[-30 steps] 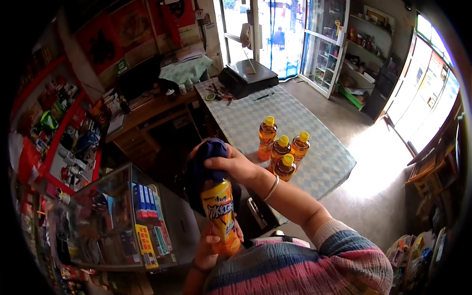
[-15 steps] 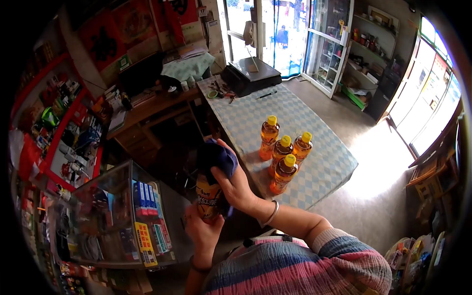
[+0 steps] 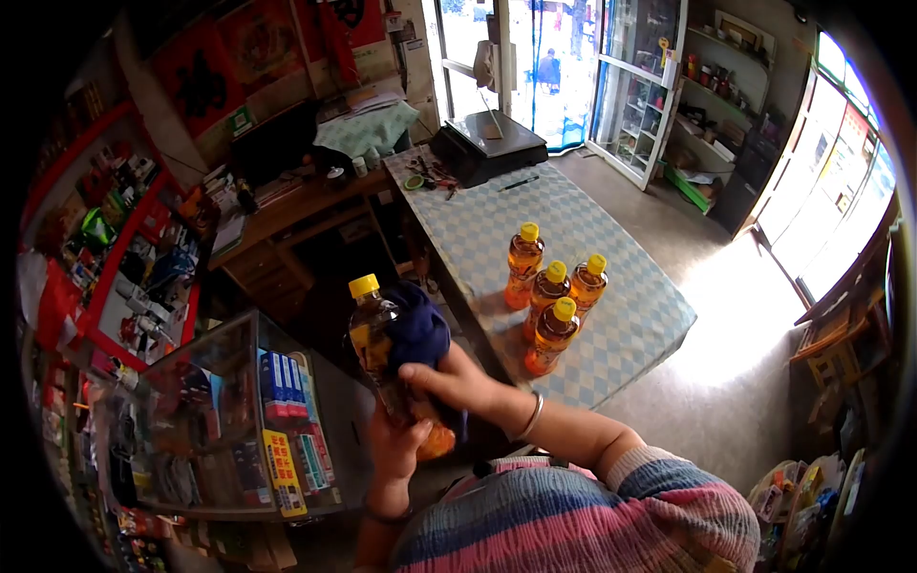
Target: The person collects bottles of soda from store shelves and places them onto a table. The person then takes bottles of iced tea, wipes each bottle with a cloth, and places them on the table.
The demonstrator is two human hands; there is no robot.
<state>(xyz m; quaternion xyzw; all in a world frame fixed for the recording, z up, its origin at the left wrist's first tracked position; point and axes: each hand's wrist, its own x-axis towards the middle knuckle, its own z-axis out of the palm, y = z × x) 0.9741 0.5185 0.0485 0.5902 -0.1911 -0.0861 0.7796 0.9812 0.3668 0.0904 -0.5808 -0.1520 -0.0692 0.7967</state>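
Note:
A yellow-capped tea bottle is held upright, slightly tilted, in front of my body. My left hand is closed around its lower part. A dark blue cloth is bunched in my right hand, which presses it against the bottle's right side; its thumb lies over the cloth. Several more tea bottles with yellow caps stand upright together on the checkered table, to the right of my hands. The cloth hides part of the held bottle.
A flat weighing scale and a pen lie at the table's far end. To my left stands a glass display case with boxes inside. A wooden desk is behind it, and red shelves hold goods.
The cloth has come down off the bottle's top to its right side, so the yellow cap and neck now show. My right hand has shifted lower along the bottle.

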